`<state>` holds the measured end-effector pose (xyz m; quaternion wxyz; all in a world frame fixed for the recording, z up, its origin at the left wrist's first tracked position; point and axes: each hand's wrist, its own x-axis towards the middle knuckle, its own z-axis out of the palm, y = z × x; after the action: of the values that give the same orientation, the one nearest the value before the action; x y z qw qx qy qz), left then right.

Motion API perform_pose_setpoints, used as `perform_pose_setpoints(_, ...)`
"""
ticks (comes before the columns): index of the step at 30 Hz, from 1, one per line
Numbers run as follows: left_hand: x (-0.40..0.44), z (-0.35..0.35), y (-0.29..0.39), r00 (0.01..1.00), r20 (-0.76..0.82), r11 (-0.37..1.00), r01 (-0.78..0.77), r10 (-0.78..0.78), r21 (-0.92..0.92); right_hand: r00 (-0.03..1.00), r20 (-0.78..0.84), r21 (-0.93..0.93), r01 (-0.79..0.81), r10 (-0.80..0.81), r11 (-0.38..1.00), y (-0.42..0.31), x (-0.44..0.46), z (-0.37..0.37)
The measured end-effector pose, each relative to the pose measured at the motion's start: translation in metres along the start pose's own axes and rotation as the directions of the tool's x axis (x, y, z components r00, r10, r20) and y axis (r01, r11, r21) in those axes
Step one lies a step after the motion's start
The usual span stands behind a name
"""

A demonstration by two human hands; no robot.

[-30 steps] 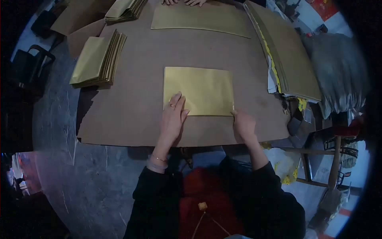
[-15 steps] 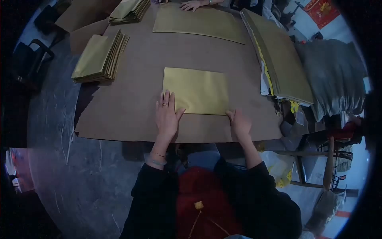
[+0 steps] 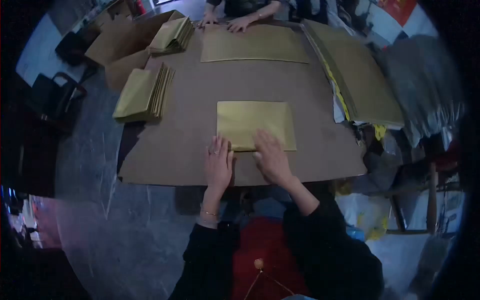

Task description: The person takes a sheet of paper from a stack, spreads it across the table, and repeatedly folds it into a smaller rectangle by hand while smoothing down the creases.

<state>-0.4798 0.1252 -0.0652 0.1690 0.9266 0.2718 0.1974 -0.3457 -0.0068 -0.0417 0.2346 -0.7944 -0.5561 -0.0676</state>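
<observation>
The paper sheet (image 3: pixel 255 117) was plain golden yellow, matching the folded stack (image 3: pixel 134 95). The tabletop (image 3: pixel 195 90) was plain dull brown. Sleeves (image 3: pixel 332 247) were near-black, the front garment (image 3: pixel 265 242) red, the floor (image 3: pixel 122 240) grey with pale streaks.

Dark, loose sleeves (image 3: pixel 332 250) flank a deep red garment front (image 3: pixel 262 237). Two strands of thin, pale cord (image 3: pixel 277 283) meet at a small, blocky tan bead (image 3: pixel 258 263). The left hand (image 3: pixel 219 164) wears a ring (image 3: pixel 216 152); a slim gold-toned bracelet (image 3: pixel 209 213) circles that wrist, beside a wider pale band (image 3: pixel 207 223).
</observation>
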Motion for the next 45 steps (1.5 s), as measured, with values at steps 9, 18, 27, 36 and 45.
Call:
perform_pose_setpoints(9,-0.009,-0.003,0.003,0.965,0.26,0.985,-0.056,0.012,0.162,0.999,0.029,-0.009,-0.033,0.034,0.999,-0.004,-0.031,0.033)
perform_pose_setpoints(18,-0.01,0.007,0.007,0.973,0.232,0.921,-0.08,-0.012,0.381,0.911,-0.088,-0.185,-0.413,0.403,0.892,0.055,-0.072,-0.002)
perform_pose_setpoints(27,-0.013,-0.024,0.001,0.961,0.275,0.996,-0.029,0.006,0.081,0.942,0.06,-0.025,-0.329,0.33,0.944,0.068,-0.038,-0.022)
perform_pose_setpoints(36,-0.087,-0.037,-0.007,0.992,0.048,0.992,0.122,-0.12,-0.039,0.977,0.095,-0.094,0.201,-0.192,0.975,0.1,-0.025,-0.014)
perform_pose_setpoints(45,-0.039,-0.028,0.033,0.915,0.292,0.46,0.395,-0.279,-0.795,0.961,-0.003,0.14,-0.273,0.276,0.952,0.042,0.03,-0.071)
